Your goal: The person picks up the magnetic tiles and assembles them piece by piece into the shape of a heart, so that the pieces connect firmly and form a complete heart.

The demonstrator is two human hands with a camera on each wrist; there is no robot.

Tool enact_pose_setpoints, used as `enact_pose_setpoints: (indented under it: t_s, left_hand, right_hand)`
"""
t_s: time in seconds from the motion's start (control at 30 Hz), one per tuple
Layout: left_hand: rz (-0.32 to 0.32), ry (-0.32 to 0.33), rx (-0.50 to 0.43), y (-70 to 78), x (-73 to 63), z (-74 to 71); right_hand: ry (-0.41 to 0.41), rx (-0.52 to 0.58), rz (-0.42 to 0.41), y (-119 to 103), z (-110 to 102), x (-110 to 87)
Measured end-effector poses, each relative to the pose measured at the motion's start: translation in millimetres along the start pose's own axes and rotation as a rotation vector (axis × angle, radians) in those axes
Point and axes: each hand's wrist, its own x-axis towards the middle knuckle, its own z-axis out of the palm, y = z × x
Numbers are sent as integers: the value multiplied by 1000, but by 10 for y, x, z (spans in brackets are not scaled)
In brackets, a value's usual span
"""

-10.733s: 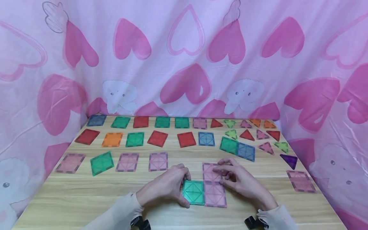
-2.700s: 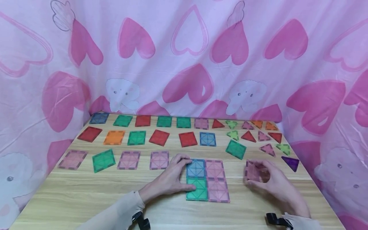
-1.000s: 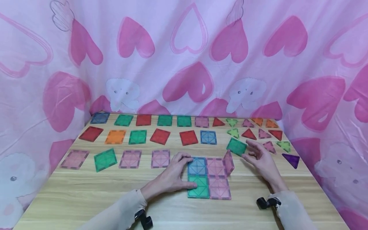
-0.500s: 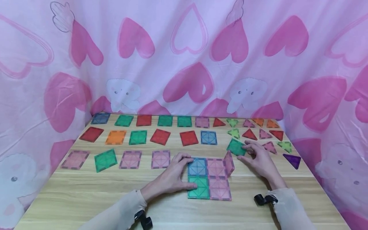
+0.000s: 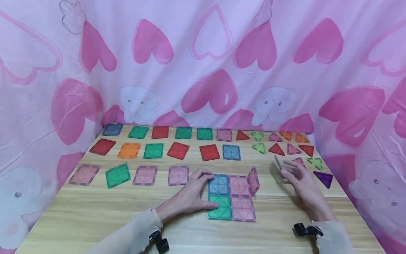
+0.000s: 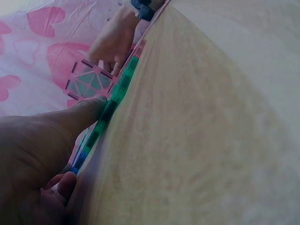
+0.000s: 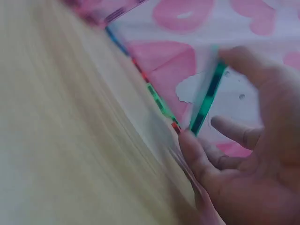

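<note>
In the head view, several magnetic tiles lie joined flat in a two-by-two block: a blue tile (image 5: 219,183), a green tile (image 5: 223,211) and two pink tiles (image 5: 243,209). A third pink tile (image 5: 253,180) stands upright along the block's far right side. My left hand (image 5: 185,197) holds the block's left side, thumb on the green tile and fingertips at the blue tile's far edge. To the right, my right hand (image 5: 301,180) pinches another green tile (image 7: 208,96) on edge between thumb and fingers, raised off the table.
Rows of loose square tiles, such as a red tile (image 5: 209,152) and an orange tile (image 5: 128,150), lie behind and left of the block. Small triangles (image 5: 276,149) cluster at the back right, near a purple triangle (image 5: 323,179). A pink heart-patterned curtain (image 5: 203,53) surrounds the table.
The blue tile has joined the block and a pink tile now stands upright on it. My right hand has picked up the loose green tile and drawn it rightward. My left hand stays put lately.
</note>
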Motion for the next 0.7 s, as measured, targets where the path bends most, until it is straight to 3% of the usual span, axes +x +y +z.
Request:
enact_pose_setpoints:
  t_s: [0.1,0.2,0.43,0.57,0.7]
  left_hand:
    - [5,1,-5,5,9,1]
    - [4,2,-1,3,13,4]
    - [5,-2,11,-6,12,0]
    - [12,0,3,-8,13,3]
    - [14,4,-2,-14,20,5]
  right_hand:
    - [-60,314,-7,40,-26,-108]
    - [-121,447,-33,52,-15,-182]
    - [-139,241,-120,60,111,-333]
    - [-203,220,-229,83,217,-470]
    - [-211,144,-245,59,340,-641]
